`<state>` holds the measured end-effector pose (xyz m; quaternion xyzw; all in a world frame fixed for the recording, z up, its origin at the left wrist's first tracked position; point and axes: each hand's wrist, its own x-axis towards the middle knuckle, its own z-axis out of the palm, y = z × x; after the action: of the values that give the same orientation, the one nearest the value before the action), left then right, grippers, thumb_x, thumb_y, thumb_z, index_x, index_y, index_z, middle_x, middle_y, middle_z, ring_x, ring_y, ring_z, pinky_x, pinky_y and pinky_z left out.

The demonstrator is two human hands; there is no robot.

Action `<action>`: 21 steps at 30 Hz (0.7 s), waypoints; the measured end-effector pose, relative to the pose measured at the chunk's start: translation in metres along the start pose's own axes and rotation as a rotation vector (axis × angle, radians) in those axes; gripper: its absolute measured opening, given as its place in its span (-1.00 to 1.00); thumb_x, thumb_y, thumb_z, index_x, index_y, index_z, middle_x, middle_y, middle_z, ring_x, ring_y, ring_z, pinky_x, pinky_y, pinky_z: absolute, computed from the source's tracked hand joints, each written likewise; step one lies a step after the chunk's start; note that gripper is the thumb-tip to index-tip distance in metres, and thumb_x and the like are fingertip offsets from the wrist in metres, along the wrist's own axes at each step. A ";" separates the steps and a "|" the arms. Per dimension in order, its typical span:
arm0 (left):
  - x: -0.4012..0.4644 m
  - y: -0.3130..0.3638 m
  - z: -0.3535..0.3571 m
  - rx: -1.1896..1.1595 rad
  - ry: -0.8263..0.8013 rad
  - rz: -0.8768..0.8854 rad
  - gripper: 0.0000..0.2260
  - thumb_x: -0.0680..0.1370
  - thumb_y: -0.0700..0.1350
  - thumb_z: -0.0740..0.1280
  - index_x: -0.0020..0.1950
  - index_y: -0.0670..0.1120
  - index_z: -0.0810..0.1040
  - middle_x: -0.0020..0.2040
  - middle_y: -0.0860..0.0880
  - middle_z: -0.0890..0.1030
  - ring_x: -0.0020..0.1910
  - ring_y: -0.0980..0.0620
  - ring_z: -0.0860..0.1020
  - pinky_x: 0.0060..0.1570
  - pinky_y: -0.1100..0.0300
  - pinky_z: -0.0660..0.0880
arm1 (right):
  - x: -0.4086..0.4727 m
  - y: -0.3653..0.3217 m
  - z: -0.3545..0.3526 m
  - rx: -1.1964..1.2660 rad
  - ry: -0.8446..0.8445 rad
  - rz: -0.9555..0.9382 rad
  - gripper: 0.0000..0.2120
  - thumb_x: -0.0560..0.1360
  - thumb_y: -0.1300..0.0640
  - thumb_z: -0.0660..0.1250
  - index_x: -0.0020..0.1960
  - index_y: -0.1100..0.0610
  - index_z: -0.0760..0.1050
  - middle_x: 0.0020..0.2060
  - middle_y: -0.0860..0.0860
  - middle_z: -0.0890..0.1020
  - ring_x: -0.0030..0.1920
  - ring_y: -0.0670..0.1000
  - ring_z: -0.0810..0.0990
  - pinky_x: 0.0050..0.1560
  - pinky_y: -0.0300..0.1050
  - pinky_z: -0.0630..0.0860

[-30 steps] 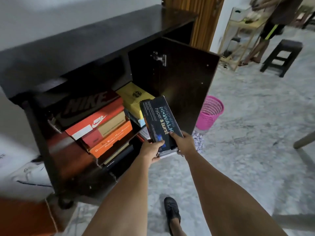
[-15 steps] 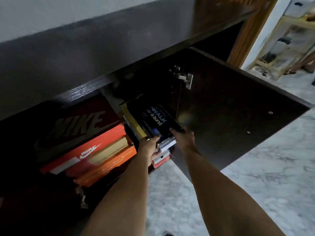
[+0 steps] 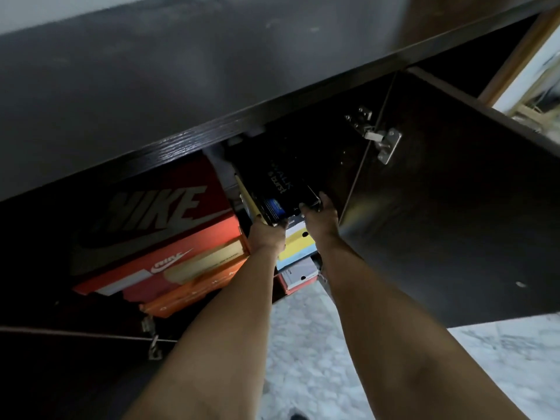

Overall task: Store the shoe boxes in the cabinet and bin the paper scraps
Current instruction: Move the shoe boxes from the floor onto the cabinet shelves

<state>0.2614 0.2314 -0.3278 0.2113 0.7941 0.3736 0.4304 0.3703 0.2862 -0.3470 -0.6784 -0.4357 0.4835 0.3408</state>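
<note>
Black shoe box (image 3: 274, 180): centre of the frame, inside the cabinet (image 3: 181, 86) just under its top panel; long axis runs from the near end by the hands up and away into the dark interior, printed lid facing up.
Left hand (image 3: 268, 236): grips the box's near left corner, fingers curled on it.
Right hand (image 3: 321, 218): holds the near right corner, fingers against the end.
Beneath: yellow box (image 3: 295, 245), then a white box (image 3: 298, 272).
Left neighbour: red Nike box (image 3: 157, 219) on an orange box (image 3: 194, 294), close beside.
Right: open cabinet door (image 3: 454, 207) with metal hinge (image 3: 380, 137), close beside the right hand.
Bottom: marble floor (image 3: 303, 359).
</note>
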 end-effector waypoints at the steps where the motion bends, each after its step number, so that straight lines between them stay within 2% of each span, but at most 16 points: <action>1: -0.004 -0.004 -0.003 0.042 -0.008 -0.003 -0.48 0.50 -0.02 0.49 0.38 -0.15 0.44 0.19 -0.17 0.63 0.06 -0.20 0.65 0.04 -0.10 0.66 | -0.006 0.000 -0.001 -0.025 -0.007 0.013 -0.34 0.58 0.01 0.43 0.60 0.07 0.27 0.38 0.13 0.55 0.39 0.18 0.52 0.33 0.04 0.52; 3: -0.019 -0.010 -0.014 0.142 -0.037 0.008 -0.40 0.48 0.06 0.50 0.41 -0.13 0.40 0.19 -0.15 0.63 0.05 -0.18 0.64 0.04 -0.08 0.66 | -0.021 0.003 -0.004 -0.091 0.001 0.030 -0.32 0.58 -0.05 0.39 0.61 0.06 0.21 0.44 0.16 0.49 0.43 0.22 0.46 0.40 0.17 0.44; 6: -0.043 -0.019 -0.032 0.331 -0.074 0.063 -0.41 0.52 0.06 0.45 0.45 -0.16 0.39 0.25 -0.16 0.61 0.14 -0.18 0.63 0.14 0.02 0.60 | -0.053 0.009 -0.011 -0.238 0.033 0.064 -0.23 0.55 -0.21 0.31 0.63 -0.01 0.10 0.56 0.16 0.34 0.53 0.26 0.34 0.47 0.30 0.32; 9: -0.077 -0.022 -0.056 0.492 -0.126 0.124 -0.49 0.54 0.03 0.42 0.43 -0.16 0.44 0.28 -0.14 0.61 0.20 -0.17 0.60 0.12 0.09 0.53 | -0.097 0.013 -0.021 -0.351 0.006 0.051 -0.25 0.55 -0.23 0.28 0.63 0.00 0.11 0.58 0.19 0.28 0.54 0.31 0.29 0.49 0.26 0.33; 12: -0.113 -0.016 -0.086 0.615 -0.171 0.209 -0.63 0.52 0.01 0.40 0.28 -0.12 0.55 0.06 -0.09 0.67 0.00 -0.14 0.65 0.01 0.05 0.60 | -0.151 0.009 -0.034 -0.439 -0.032 -0.017 -0.28 0.58 -0.17 0.29 0.61 0.13 0.16 0.51 0.27 0.36 0.51 0.32 0.32 0.47 0.20 0.34; 14: -0.141 -0.007 -0.110 0.667 -0.188 0.285 -0.63 0.52 0.05 0.39 0.24 -0.12 0.55 0.01 -0.05 0.65 -0.08 -0.11 0.62 -0.06 0.08 0.59 | -0.193 -0.001 -0.041 -0.488 -0.011 -0.033 -0.30 0.59 -0.16 0.30 0.60 0.13 0.19 0.47 0.29 0.38 0.47 0.34 0.37 0.42 0.18 0.39; 17: -0.187 0.015 -0.153 0.653 -0.214 0.474 -0.54 0.50 0.21 0.36 0.23 -0.10 0.56 0.10 -0.06 0.64 0.01 -0.12 0.62 0.03 0.03 0.59 | -0.260 -0.028 -0.048 -0.530 0.048 -0.074 -0.30 0.58 -0.17 0.31 0.59 0.09 0.18 0.43 0.28 0.37 0.42 0.36 0.41 0.37 0.17 0.42; 19: -0.223 0.035 -0.188 0.639 -0.242 0.608 -0.55 0.50 0.23 0.34 0.16 -0.10 0.59 0.04 -0.08 0.67 0.04 -0.15 0.63 0.04 0.02 0.58 | -0.309 -0.051 -0.050 -0.547 0.092 -0.106 -0.31 0.58 -0.17 0.31 0.59 0.08 0.17 0.44 0.26 0.35 0.42 0.35 0.40 0.38 0.16 0.41; 21: -0.256 0.054 -0.227 0.647 -0.230 0.721 -0.49 0.50 0.27 0.33 0.21 -0.13 0.59 0.12 -0.10 0.67 0.12 -0.17 0.62 0.05 0.05 0.54 | -0.359 -0.071 -0.050 -0.548 0.125 -0.141 -0.30 0.58 -0.17 0.33 0.59 0.09 0.17 0.46 0.26 0.33 0.43 0.35 0.39 0.40 0.16 0.40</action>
<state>0.2093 0.0038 -0.0718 0.6349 0.6931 0.2075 0.2710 0.3444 -0.0184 -0.1403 -0.7416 -0.5744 0.2801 0.2039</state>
